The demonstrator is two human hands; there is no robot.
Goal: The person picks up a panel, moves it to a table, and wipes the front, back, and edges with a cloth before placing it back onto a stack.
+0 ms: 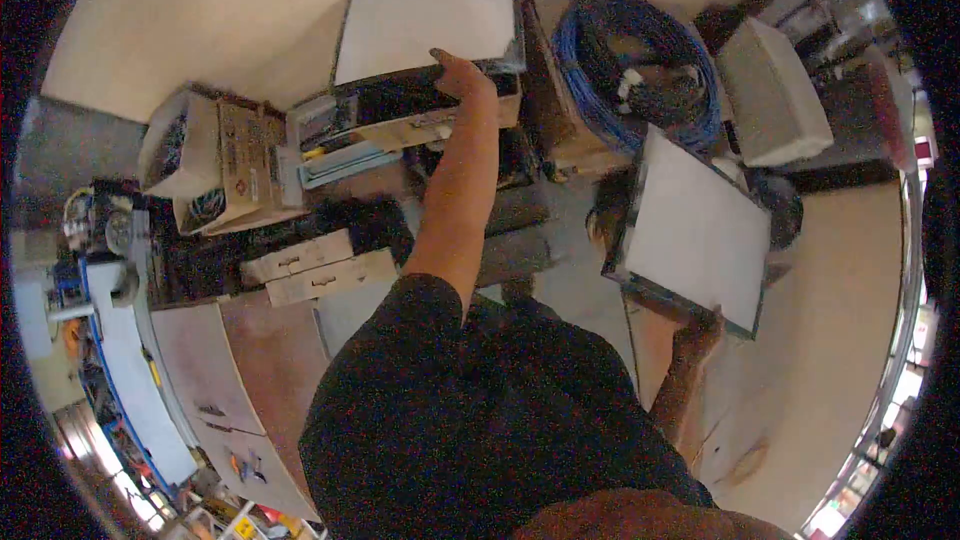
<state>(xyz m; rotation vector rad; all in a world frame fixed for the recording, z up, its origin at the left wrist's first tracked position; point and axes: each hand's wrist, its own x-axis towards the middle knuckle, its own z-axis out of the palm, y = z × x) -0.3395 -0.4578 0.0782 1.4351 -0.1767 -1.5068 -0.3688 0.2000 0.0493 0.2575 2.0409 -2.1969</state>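
My left hand [460, 77] reaches up to the front edge of a flat white panel with a black frame [425, 20], which lies on a stack at the back. One finger lies over its white face; the others are hidden at the edge, and the hand looks closed on it. Low on the right, my right hand [697, 333] grips the bottom edge of a second white panel with a black frame [695, 230], held tilted in the air. Its fingers are partly hidden by the panel. Beneath the first panel shows a brown cardboard box [437, 127].
A coil of blue cable [585, 65] lies beside the stack. Cardboard boxes [250, 155] stand at the left, with a pale blue flat item [350, 162] nearby. A whitish box [775, 90] sits at the right. A cabinet [205, 360] stands lower left.
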